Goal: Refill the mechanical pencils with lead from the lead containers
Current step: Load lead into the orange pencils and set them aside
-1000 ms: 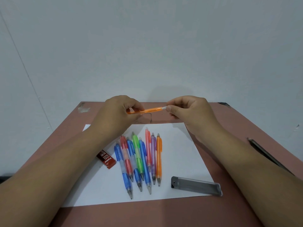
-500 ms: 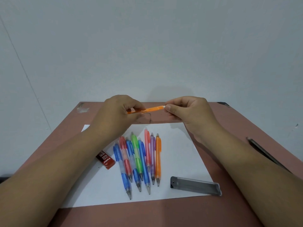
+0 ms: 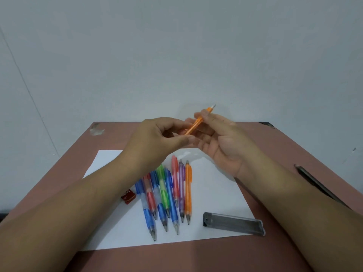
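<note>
A slim orange mechanical pencil (image 3: 198, 121) is tilted in the air above the table, its white end pointing up and to the right. My right hand (image 3: 220, 142), palm turned up, pinches its upper part between thumb and fingers. My left hand (image 3: 157, 140) has thumb and fingers curled at the pencil's lower end, which they hide. Below the hands several coloured mechanical pencils (image 3: 167, 195) lie side by side on a white paper sheet (image 3: 216, 191), tips toward me. A grey lead container (image 3: 233, 223) lies on the sheet's right front. A small red lead container (image 3: 128, 196) lies at the sheet's left.
The brown table (image 3: 275, 154) ends at a pale wall just behind the hands. A dark pencil-like stick (image 3: 318, 185) lies near the table's right edge, partly under my right forearm.
The orange pencil has swung from nearly level to steeply tilted, white end up and right. My right hand turned palm-up and slid down its barrel; both hands came closer together.
</note>
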